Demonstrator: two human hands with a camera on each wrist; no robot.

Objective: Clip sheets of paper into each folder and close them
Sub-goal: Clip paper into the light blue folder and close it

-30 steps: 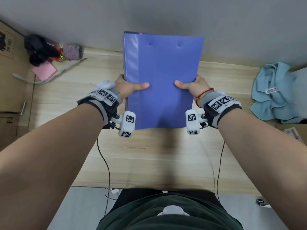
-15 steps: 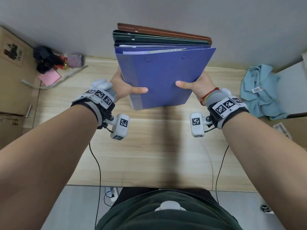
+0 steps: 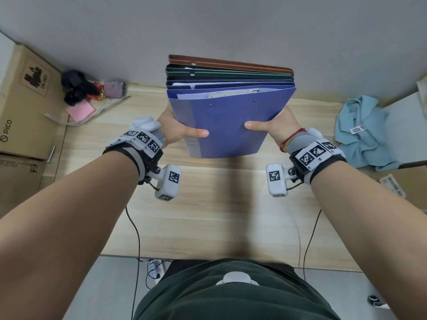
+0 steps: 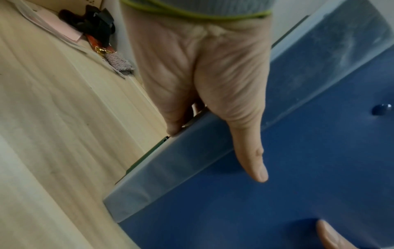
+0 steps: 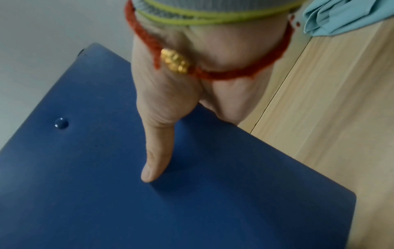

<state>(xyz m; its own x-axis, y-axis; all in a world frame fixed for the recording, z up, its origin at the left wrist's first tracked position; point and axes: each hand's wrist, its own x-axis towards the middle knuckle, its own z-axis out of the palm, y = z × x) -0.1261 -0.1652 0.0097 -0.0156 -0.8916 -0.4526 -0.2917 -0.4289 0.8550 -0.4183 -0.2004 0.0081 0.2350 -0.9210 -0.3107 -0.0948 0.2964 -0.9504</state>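
Observation:
I hold a stack of folders (image 3: 228,88) in the air above the wooden desk (image 3: 208,215), tilted so its top edges face me. The nearest one is a blue folder (image 3: 226,125) with white paper and a metal clip showing at its top edge; dark blue, green and brown folders lie behind it. My left hand (image 3: 182,130) grips the stack's left edge, thumb on the blue cover (image 4: 298,168) and fingers hidden behind. My right hand (image 3: 270,128) grips the right edge the same way, thumb flat on the cover (image 5: 106,185).
A cardboard box (image 3: 25,100) stands at the left. Black and pink odds and ends (image 3: 85,93) lie at the desk's back left corner. A light blue cloth (image 3: 365,132) sits at the right. Cables (image 3: 136,239) hang off the front edge.
The stack has tipped back from upright, so its top edges and the folders behind the blue one now show. Both hands keep their grip and have lifted slightly away from me.

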